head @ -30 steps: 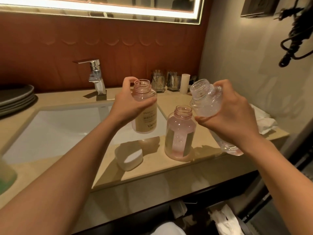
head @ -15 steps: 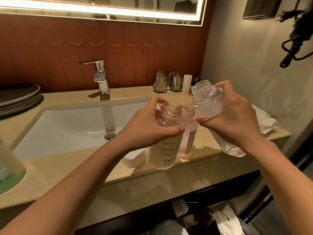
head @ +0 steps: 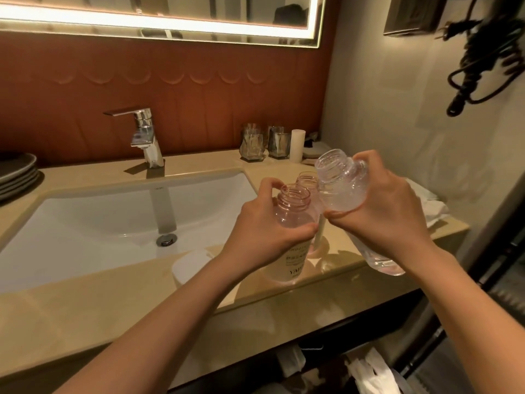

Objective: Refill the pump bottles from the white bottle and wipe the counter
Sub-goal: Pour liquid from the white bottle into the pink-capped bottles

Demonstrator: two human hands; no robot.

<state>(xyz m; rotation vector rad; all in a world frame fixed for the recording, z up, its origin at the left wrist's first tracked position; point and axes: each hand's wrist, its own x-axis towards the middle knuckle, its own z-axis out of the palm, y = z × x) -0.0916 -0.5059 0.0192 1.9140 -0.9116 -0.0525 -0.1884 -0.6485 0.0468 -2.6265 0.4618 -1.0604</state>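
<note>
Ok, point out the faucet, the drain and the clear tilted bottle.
faucet (head: 147,143): head view, on its chrome body.
drain (head: 166,239): head view, on the plug's top.
clear bottle (head: 342,186): head view, on its shoulder below the neck.

beige stone counter (head: 85,302) with inset white basin (head: 85,223). on it stood a chrome faucet (head: 146,137), stacked grey plates (head: 17,174), two glass tumblers (head: 252,145), a white cup (head: 297,145), a labelled pink bottle (head: 292,263), a second pink bottle (head: 306,177) just behind it, a white cap (head: 193,264) and a crumpled white cloth (head: 426,206).
</note>
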